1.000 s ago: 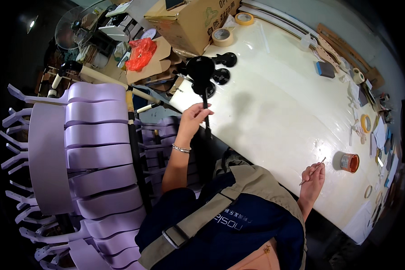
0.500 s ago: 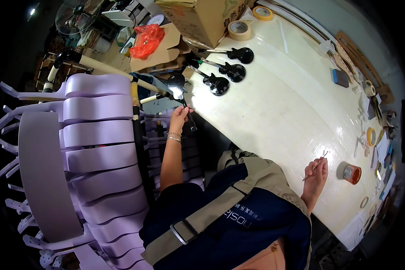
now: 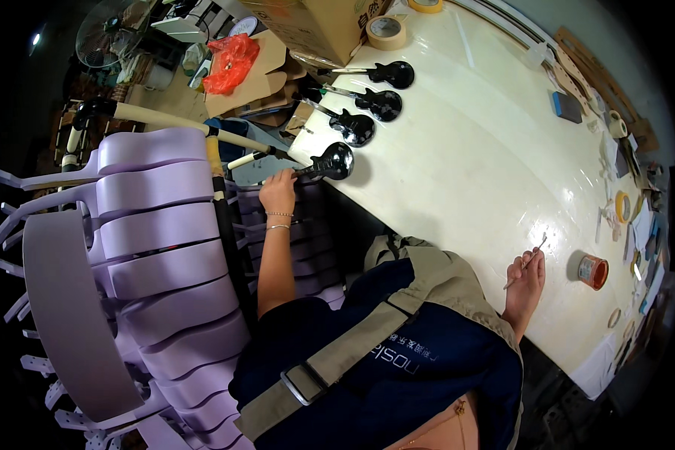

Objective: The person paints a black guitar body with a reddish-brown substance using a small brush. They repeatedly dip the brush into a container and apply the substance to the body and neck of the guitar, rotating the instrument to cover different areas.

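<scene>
My left hand (image 3: pixel 279 195) is closed round the neck of a small black guitar (image 3: pixel 333 161). Its glossy body is over the table's near left corner; whether it touches the surface I cannot tell. Beyond it, three similar black guitars lie in a row: a nearest one (image 3: pixel 352 128), a middle one (image 3: pixel 379 104) and a farthest one (image 3: pixel 394 73). In my right hand (image 3: pixel 526 279), above the table's right part, a thin brush (image 3: pixel 539 245) is pinched with its tip pointing up and away. Right of this hand stands a small jar (image 3: pixel 593 272) with reddish-brown contents.
Lilac guitar-shaped bodies (image 3: pixel 161 221) hang stacked on a rack (image 3: pixel 165 114) at my left. On the pale table (image 3: pixel 457 157) are a tape roll (image 3: pixel 387 31), a cardboard box (image 3: pixel 307 26) and a blue block (image 3: pixel 567 107). A red plastic bag (image 3: pixel 231 61) lies on cardboard beyond the rack.
My left hand has swung the guitar from a hanging tilt beside the table to over its corner, body now pointing right. The right hand stays nearly in place with the brush.
</scene>
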A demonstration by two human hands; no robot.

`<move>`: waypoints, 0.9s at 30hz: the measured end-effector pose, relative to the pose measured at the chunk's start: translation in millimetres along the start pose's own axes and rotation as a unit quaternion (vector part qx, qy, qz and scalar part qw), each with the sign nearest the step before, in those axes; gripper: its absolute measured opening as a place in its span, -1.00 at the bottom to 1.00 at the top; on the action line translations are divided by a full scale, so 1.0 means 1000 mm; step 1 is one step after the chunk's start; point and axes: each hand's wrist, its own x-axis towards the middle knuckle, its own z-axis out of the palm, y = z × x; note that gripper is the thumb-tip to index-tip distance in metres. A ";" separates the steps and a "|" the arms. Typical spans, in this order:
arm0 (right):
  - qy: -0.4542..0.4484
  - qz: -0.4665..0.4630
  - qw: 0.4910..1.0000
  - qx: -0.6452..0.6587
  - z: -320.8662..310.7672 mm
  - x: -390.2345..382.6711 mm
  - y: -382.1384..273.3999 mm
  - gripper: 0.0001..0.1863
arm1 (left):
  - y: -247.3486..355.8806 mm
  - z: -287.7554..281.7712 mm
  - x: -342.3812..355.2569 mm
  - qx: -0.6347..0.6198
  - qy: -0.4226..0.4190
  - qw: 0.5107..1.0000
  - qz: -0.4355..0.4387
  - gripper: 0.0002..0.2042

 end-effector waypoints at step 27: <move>0.098 -0.032 0.995 0.013 -0.019 -0.010 0.017 -0.88 | -0.026 0.050 0.109 0.124 -0.055 0.971 0.195 -0.88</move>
